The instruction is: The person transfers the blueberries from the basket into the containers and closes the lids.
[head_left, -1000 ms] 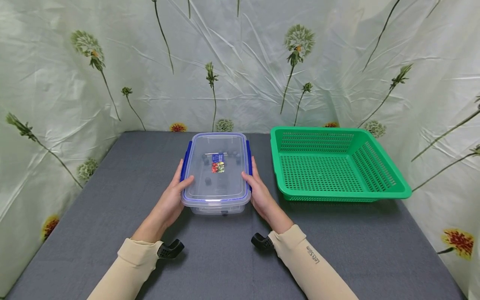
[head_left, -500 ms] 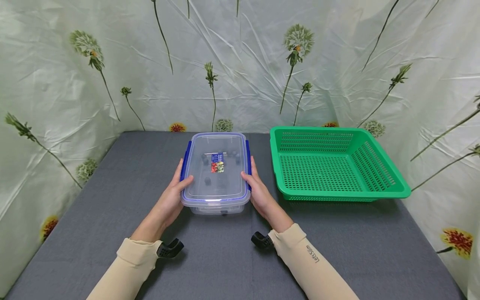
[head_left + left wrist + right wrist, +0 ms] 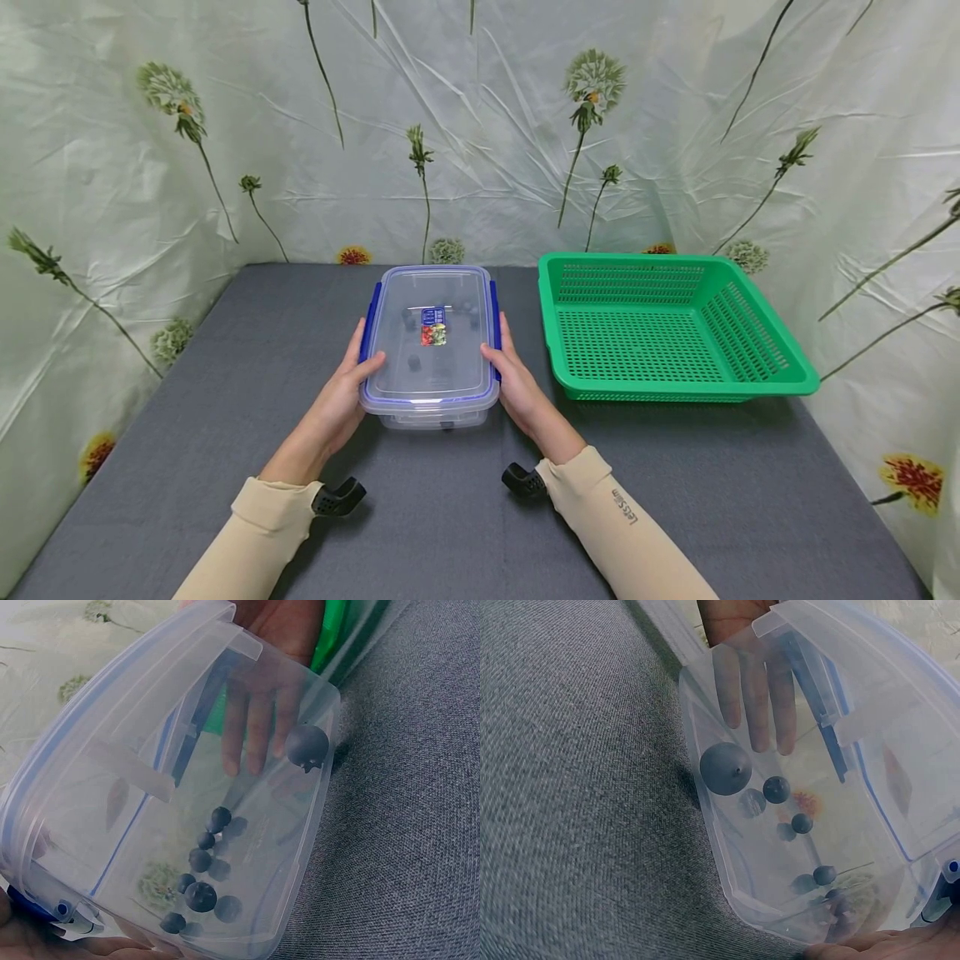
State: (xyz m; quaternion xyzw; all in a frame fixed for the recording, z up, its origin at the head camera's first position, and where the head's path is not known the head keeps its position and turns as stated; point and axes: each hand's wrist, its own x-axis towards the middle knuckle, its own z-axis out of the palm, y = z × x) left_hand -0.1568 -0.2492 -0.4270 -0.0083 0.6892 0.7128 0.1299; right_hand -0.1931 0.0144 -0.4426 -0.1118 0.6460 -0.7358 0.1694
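Note:
A clear plastic food container (image 3: pixel 431 379) with a lid, blue side clips and a small colourful label stands between both hands. My left hand (image 3: pixel 339 410) grips its left side, thumb on the lid's edge and fingers along the wall. On the opposite side my right hand (image 3: pixel 522 392) holds it the same way, its thumb over the lid's right edge. Through the see-through wall in the left wrist view, several blueberries (image 3: pixel 200 896) lie scattered on the container's floor. A larger-looking blueberry (image 3: pixel 725 769) sits close to the near wall in the right wrist view. The lid covers the top.
To the right of the container is a green perforated plastic basket (image 3: pixel 637 387), with nothing visible in it. Grey cloth (image 3: pixel 450 517) covers the table. A flower-printed curtain (image 3: pixel 495 108) hangs behind and along both sides.
The hands keep their grip and the container stays in place. The whole head view has shifted by only a few pixels.

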